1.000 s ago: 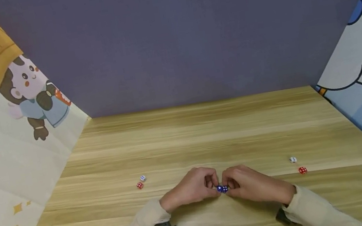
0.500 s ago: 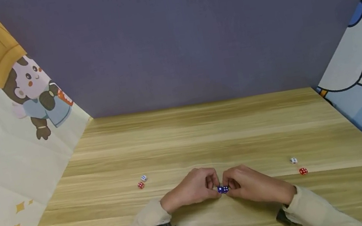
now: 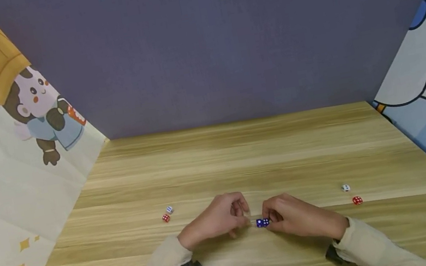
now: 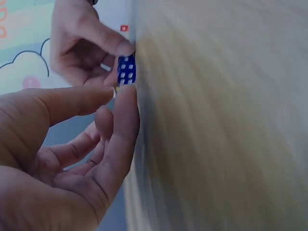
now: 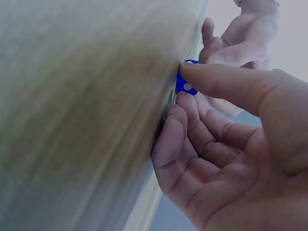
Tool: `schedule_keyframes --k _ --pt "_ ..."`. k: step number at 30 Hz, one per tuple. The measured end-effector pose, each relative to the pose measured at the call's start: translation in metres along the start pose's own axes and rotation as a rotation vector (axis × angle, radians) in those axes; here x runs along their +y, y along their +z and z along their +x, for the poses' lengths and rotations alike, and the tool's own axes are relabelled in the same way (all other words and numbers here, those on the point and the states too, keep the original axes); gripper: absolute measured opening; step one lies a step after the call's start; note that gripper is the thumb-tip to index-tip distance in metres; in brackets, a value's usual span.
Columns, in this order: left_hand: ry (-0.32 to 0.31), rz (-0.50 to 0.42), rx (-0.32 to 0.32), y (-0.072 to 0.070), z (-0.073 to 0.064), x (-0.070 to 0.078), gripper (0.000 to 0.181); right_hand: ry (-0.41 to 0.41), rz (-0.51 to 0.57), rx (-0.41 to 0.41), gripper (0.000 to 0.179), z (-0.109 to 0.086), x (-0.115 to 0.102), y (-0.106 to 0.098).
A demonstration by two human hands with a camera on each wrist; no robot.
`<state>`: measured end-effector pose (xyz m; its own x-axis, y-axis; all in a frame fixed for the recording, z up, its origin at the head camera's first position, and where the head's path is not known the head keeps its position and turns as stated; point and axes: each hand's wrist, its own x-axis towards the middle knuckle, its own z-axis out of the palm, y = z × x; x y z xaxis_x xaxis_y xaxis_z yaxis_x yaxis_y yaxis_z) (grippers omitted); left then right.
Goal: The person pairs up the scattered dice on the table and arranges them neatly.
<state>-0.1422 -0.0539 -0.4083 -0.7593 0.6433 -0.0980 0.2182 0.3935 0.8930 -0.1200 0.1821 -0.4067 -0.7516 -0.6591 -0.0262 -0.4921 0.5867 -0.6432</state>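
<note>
Two blue dice with white pips sit side by side on the wooden table, touching: the left blue die [image 3: 259,223] and the right blue die [image 3: 266,222]. My right hand [image 3: 293,215] pinches the right one between thumb and fingertips; the right wrist view shows the thumb over a blue die [image 5: 186,85]. Just left of the pair is my left hand [image 3: 219,214], its fingers loosely bent, holding nothing and apart from the dice in the head view. The left wrist view shows the blue dice [image 4: 126,70] beyond its fingertips.
On the left of the wooden table [image 3: 242,161] lie a white die [image 3: 169,210] and a red die [image 3: 165,218], close together. Another white die [image 3: 346,188] and red die [image 3: 357,200] lie to the right. A dark panel [image 3: 200,51] rises behind the table.
My left hand has let go of the left blue die and drawn back to the left. The two blue dice now line up in contact. My right hand stays in place.
</note>
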Motion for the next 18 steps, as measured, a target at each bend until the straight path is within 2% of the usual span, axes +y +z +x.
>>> schedule_keyframes --k 4,8,12,16,18 --pt "0.028 0.06 0.065 -0.014 -0.01 -0.003 0.009 0.008 0.003 -0.005 0.013 -0.001 0.0 -0.001" --pt "0.035 0.115 0.138 -0.033 -0.027 -0.006 0.006 0.013 0.004 -0.007 0.013 -0.001 -0.001 -0.001" --pt "0.003 0.178 0.221 -0.052 -0.047 -0.01 0.007 0.008 -0.002 -0.011 0.013 -0.001 -0.001 -0.001" --pt "-0.05 0.335 0.31 -0.073 -0.061 -0.013 0.011 0.008 -0.008 -0.014 0.013 -0.001 -0.001 -0.001" --pt "-0.108 0.408 0.346 -0.084 -0.067 -0.013 0.016 0.008 -0.01 -0.013 0.013 -0.001 -0.001 -0.001"
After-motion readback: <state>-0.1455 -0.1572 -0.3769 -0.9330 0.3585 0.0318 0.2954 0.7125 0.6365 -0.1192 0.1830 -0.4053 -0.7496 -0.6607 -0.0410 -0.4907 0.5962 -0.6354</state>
